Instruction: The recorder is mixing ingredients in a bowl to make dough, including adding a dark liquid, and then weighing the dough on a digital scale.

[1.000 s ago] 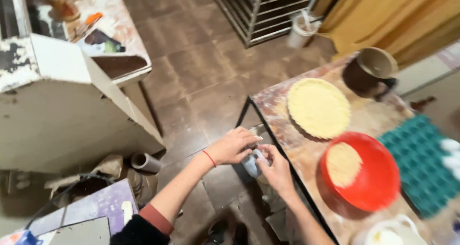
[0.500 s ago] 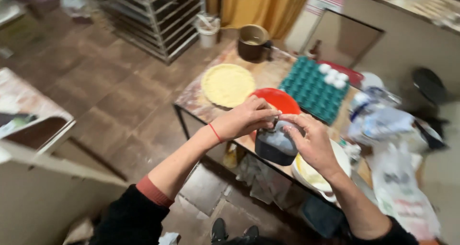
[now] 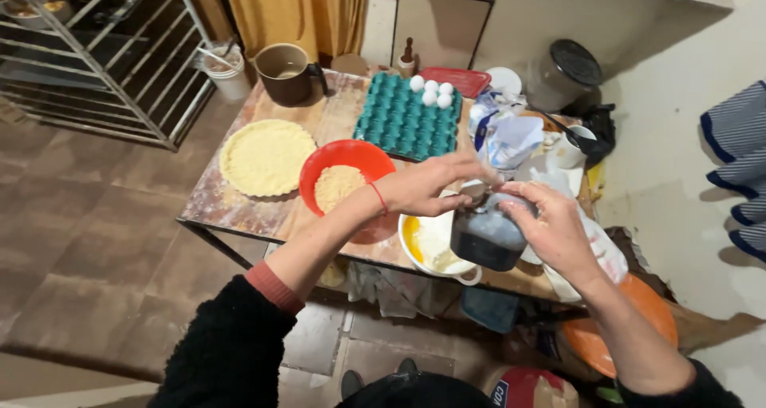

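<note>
My right hand [image 3: 550, 228] grips a clear bottle of dark liquid [image 3: 488, 236], tilted above a white bowl [image 3: 416, 256] with yellow and pale mix inside. At the bottle's neck, my left hand [image 3: 431, 183] pinches the small cap. A red cord circles my left wrist. Beside the white bowl stands a red bowl [image 3: 319, 168] holding crumbly pale dough. Further left a pastry-lined round pan [image 3: 266, 156] lies on the wooden table [image 3: 223, 210].
A teal egg tray [image 3: 403, 124] with three white eggs sits at the table's back, next to a brown jug [image 3: 286, 73], a red lid [image 3: 456, 81] and crumpled bags [image 3: 511, 140]. A wire rack [image 3: 96, 57] stands far left, a grey bucket [image 3: 565, 74] right.
The view swung from the floor and a side counter to the table. Both hands carried the dark bottle up over the white bowl, the left hand staying at its cap.
</note>
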